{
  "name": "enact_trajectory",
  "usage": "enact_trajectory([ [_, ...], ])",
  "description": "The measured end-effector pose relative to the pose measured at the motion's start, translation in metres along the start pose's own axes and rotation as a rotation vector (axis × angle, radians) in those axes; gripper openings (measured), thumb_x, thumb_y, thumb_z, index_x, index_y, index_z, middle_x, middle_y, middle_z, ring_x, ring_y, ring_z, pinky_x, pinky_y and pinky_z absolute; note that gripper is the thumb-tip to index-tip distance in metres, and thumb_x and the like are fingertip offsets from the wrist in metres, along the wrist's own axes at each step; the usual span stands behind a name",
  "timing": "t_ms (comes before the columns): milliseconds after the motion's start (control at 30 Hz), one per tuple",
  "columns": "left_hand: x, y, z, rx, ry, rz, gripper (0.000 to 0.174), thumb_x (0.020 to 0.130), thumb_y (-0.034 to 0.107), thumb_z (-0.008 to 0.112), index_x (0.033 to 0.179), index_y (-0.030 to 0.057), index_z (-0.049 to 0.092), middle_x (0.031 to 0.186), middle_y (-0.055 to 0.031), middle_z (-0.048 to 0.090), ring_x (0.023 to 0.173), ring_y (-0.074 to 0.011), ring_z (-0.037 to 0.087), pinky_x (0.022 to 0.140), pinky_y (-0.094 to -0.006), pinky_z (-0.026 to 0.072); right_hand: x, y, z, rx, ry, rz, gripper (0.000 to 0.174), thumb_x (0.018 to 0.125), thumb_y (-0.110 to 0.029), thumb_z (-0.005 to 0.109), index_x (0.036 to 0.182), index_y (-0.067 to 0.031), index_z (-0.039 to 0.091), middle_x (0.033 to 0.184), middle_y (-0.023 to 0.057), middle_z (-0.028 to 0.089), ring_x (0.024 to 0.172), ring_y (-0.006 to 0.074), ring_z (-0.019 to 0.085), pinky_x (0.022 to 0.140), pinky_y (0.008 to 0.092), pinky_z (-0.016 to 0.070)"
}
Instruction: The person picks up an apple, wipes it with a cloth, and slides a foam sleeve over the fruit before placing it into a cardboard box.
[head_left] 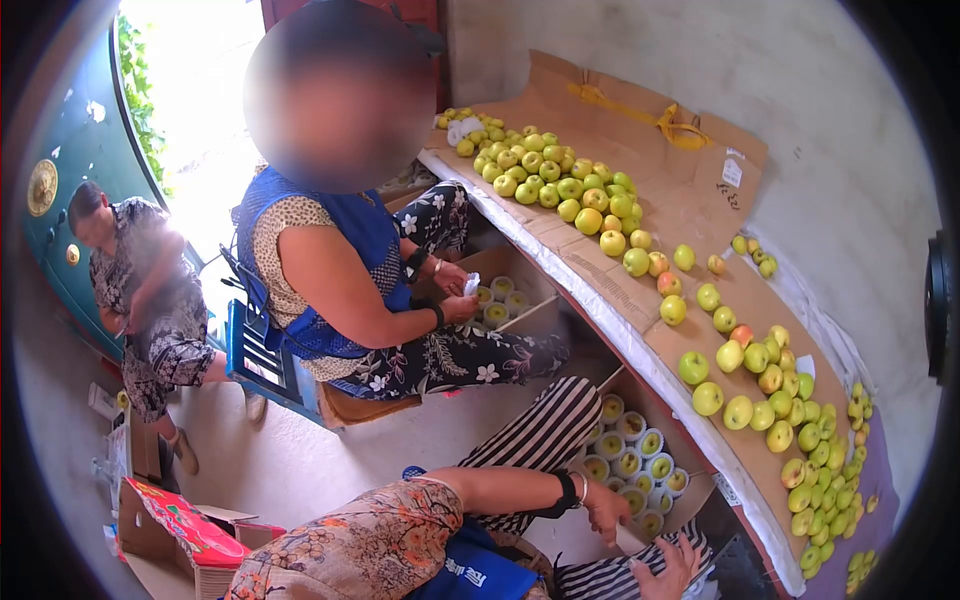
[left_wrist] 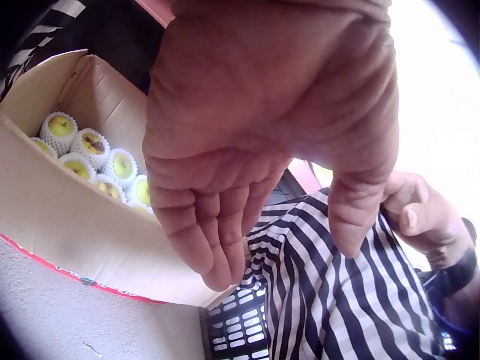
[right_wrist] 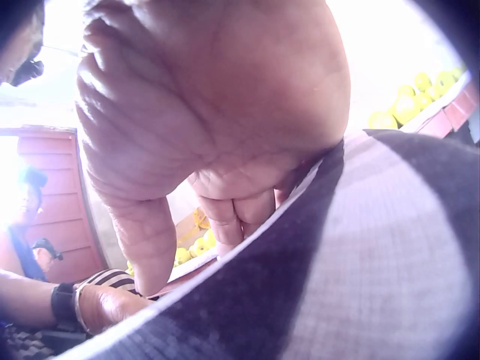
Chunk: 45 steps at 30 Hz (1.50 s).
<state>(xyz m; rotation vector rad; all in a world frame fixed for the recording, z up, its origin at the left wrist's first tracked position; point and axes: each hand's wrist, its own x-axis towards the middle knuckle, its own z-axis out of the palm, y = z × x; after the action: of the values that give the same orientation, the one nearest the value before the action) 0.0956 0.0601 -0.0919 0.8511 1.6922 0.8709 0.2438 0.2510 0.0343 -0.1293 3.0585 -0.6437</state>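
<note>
My left hand (head_left: 607, 510) (left_wrist: 262, 112) hangs beside a cardboard box (head_left: 700, 487) (left_wrist: 90, 225), its fingers loosely extended and holding nothing. Apples in white foam nets (head_left: 627, 462) (left_wrist: 120, 165) sit in rows inside that box. Over the striped trouser leg (head_left: 610, 580) (left_wrist: 315, 255) is my right hand (head_left: 670, 572) (right_wrist: 217, 97), fingers spread and empty; striped cloth hides part of it in the right wrist view. Whether it touches the cloth, I cannot tell. The two hands are apart.
Loose apples (head_left: 570, 190) lie on a cardboard-covered bench (head_left: 640, 310) along the wall. Across from me a seated person (head_left: 340, 270) holds something white by another apple box (head_left: 540, 315). Another person (head_left: 150, 270) is at the left. A red box (head_left: 180, 520) stands lower left; a dark crate (left_wrist: 238, 326) is below.
</note>
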Motion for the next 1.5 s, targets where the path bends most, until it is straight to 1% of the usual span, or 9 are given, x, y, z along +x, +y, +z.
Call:
enact_trajectory([
  [367,-0.003,0.004,-0.001,0.018,0.013,0.014,0.086,0.072,0.035,0.081,0.136,-0.0104,0.046,0.094,-0.0177,0.068,0.079,-0.0235,0.067,0.066,-0.032,0.054,-0.001,0.004,0.001,0.007,-0.022,0.012,0.061,0.072,-0.04,0.081,0.124,-0.0113,0.066,0.139,0.0171,0.052,0.133,0.0357,0.041,0.115,0.0497,0.0227],
  [467,-0.011,0.001,0.002,0.028,0.085,0.061,0.079,0.072,0.04,0.078,0.131,-0.006,0.053,0.101,-0.0187,0.068,0.086,-0.0267,0.067,0.074,-0.0357,0.0532,0.0,0.017,0.016,0.053,0.106,-0.066,0.057,0.06,-0.033,0.082,0.108,-0.0059,0.071,0.126,0.0229,0.061,0.13,0.0339,0.047,0.117,0.0512,0.0185],
  [500,-0.016,0.005,0.003,0.082,0.089,0.089,0.075,0.073,0.042,0.076,0.128,-0.0047,0.056,0.104,-0.0201,0.068,0.089,-0.0293,0.067,0.078,-0.0379,0.052,0.001,0.003,0.007,0.064,0.116,-0.089,0.056,0.06,-0.027,0.082,0.11,-0.006,0.069,0.114,0.0149,0.067,0.127,0.0338,0.049,0.115,0.0514,0.0217],
  [600,-0.03,0.016,-0.006,0.1,0.043,0.139,0.066,0.078,0.044,0.075,0.122,-0.003,0.06,0.096,-0.0161,0.071,0.088,-0.0214,0.066,0.077,-0.0354,0.0521,0.001,-0.002,0.0,0.091,0.123,-0.096,0.053,0.067,-0.031,0.08,0.115,-0.0106,0.069,0.114,0.0115,0.069,0.129,0.0318,0.048,0.115,0.0512,0.0217],
  [700,-0.022,0.013,-0.003,0.083,-0.021,0.094,0.081,0.081,0.046,0.075,0.135,-0.007,0.048,0.105,-0.0172,0.069,0.095,-0.0235,0.067,0.084,-0.0343,0.0519,-0.007,0.009,0.008,0.129,0.154,-0.08,0.053,0.069,-0.036,0.079,0.115,-0.0113,0.068,0.111,0.0101,0.069,0.131,0.0308,0.046,0.115,0.0512,0.0204],
  [1100,-0.019,0.035,0.002,-0.027,-0.125,-0.071,0.09,0.079,0.036,0.081,0.143,-0.0086,0.036,0.109,-0.0166,0.067,0.103,-0.0214,0.064,0.093,-0.0322,0.0475,-0.009,0.011,0.013,0.129,0.106,-0.004,0.052,0.065,-0.03,0.076,0.11,-0.0043,0.069,0.114,0.0129,0.067,0.133,0.0294,0.045,0.118,0.0475,0.0186],
  [1267,-0.021,0.04,0.002,0.002,-0.083,0.003,0.075,0.082,0.023,0.077,0.139,-0.0088,0.041,0.106,-0.0166,0.07,0.098,-0.0201,0.066,0.089,-0.0317,0.0496,-0.011,0.015,0.02,0.149,0.167,-0.008,0.053,0.066,-0.031,0.078,0.11,-0.0035,0.068,0.116,0.0144,0.067,0.132,0.0301,0.046,0.118,0.0473,0.019],
  [1367,-0.021,0.039,0.004,-0.032,-0.069,0.001,0.075,0.082,0.023,0.077,0.139,-0.0091,0.04,0.107,-0.0158,0.07,0.099,-0.02,0.065,0.089,-0.032,0.0493,-0.016,0.016,0.015,0.325,0.183,-0.008,0.054,0.067,-0.031,0.079,0.112,-0.0048,0.068,0.118,0.0159,0.066,0.132,0.0311,0.046,0.118,0.0478,0.0197],
  [1500,-0.019,0.034,0.002,-0.018,-0.09,-0.04,0.075,0.082,0.023,0.077,0.14,-0.0079,0.04,0.107,-0.0147,0.069,0.098,-0.02,0.065,0.09,-0.0318,0.049,-0.04,0.035,-0.014,0.81,0.12,0.035,0.046,0.08,-0.028,0.077,0.118,-0.0047,0.066,0.115,0.013,0.068,0.125,0.0243,0.053,0.112,0.0409,0.0322],
])
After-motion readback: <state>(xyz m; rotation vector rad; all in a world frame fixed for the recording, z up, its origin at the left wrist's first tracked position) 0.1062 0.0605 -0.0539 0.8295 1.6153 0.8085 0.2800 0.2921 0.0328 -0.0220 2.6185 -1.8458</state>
